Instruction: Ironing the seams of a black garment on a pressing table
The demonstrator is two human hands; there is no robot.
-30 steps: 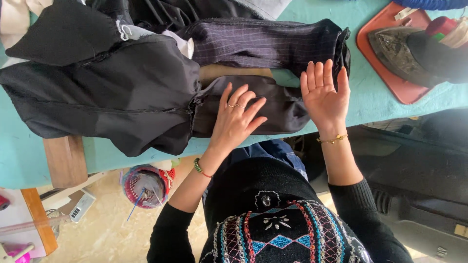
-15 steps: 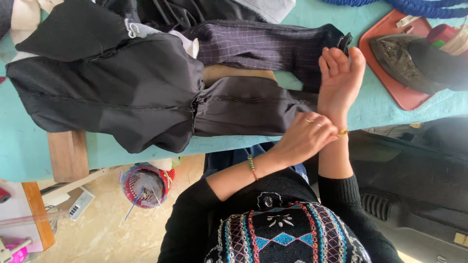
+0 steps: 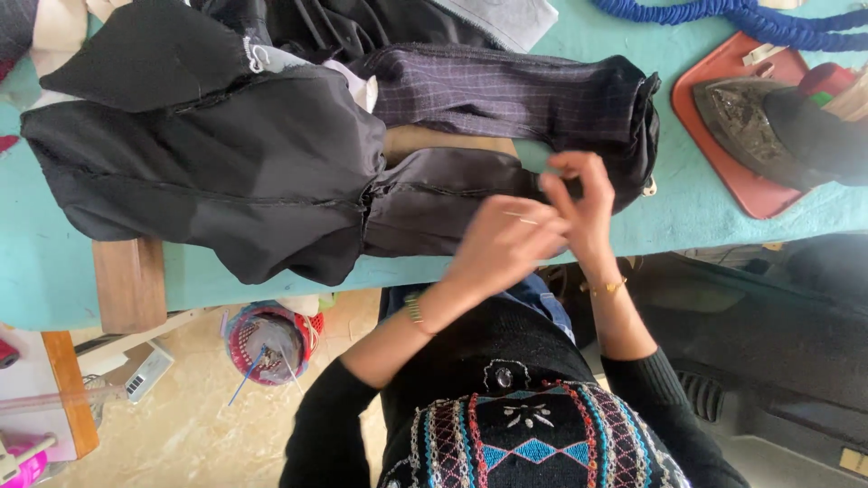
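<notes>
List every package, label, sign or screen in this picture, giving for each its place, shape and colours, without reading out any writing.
Garment label: small white tag sewn at the edge of the black jacket lining, upper left on the teal table.
Grey device with a small screen: on the floor, lower left; flat, rectangular, too small to tell more.
No signs or packages show.
</notes>
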